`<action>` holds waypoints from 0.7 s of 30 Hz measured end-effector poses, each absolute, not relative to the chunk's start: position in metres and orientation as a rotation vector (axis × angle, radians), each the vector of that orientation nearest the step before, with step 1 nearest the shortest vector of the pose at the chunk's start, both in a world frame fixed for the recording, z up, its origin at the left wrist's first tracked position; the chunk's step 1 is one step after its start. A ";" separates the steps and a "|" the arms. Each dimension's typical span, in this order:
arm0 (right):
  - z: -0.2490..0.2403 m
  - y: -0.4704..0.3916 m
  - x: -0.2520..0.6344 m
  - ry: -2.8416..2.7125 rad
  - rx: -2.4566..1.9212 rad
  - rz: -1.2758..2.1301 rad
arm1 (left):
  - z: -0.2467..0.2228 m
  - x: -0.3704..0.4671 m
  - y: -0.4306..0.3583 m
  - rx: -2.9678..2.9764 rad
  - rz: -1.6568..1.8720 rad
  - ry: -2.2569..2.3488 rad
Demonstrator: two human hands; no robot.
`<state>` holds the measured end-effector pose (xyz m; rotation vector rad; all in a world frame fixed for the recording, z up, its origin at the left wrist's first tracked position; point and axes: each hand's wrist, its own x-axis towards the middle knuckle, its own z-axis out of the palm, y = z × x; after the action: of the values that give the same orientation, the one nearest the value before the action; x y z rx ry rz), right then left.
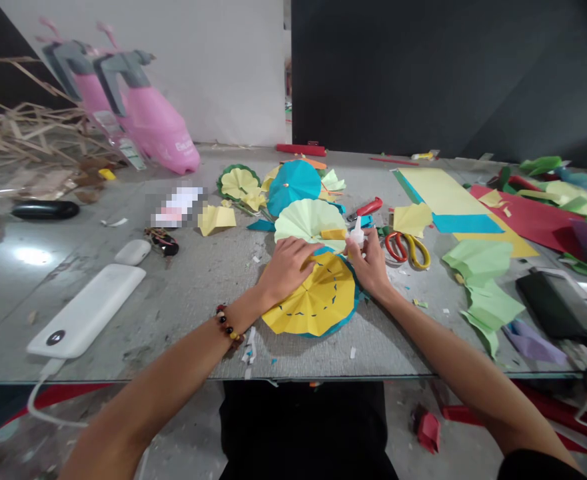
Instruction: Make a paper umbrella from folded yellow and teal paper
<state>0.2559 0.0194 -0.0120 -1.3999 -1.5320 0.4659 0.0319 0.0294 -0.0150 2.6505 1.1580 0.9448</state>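
Observation:
A pleated yellow paper circle (318,300) with cut slits lies on a slightly larger blue paper circle (357,299) in front of me. My left hand (289,268) rests flat on its upper left part, fingers stretched. Closed around a small white glue bottle (357,235), nozzle pointing up, is my right hand (372,268) at the circle's right edge. Just behind lies a pale green pleated circle (306,219), with a small orange-yellow piece (333,234) on it near the bottle. Farther back is a blue pleated circle (294,188).
Scissors (418,253) and a red-handled stapler (370,208) lie beyond my right hand. Paper sheets (438,193) and green scraps (488,280) spread to the right. A white power bank (88,310) and pink spray bottles (156,127) stand out on the left.

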 end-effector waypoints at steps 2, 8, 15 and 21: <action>-0.012 0.020 0.257 -1.514 -1.404 0.433 | -0.012 0.032 0.028 2.662 0.983 1.140; -0.013 0.018 0.259 -1.420 -1.399 0.370 | -0.006 0.031 0.025 2.711 1.047 1.074; -0.010 0.015 0.257 -1.506 -1.298 0.253 | -0.009 0.030 0.027 2.754 1.023 1.006; -0.001 0.012 0.255 -1.542 -1.200 0.015 | -0.008 0.030 0.026 2.756 0.987 0.997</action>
<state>0.2552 0.0122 -0.0012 -1.1997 -1.5417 0.0149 0.0300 0.0265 -0.0077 2.7558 0.9968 0.9867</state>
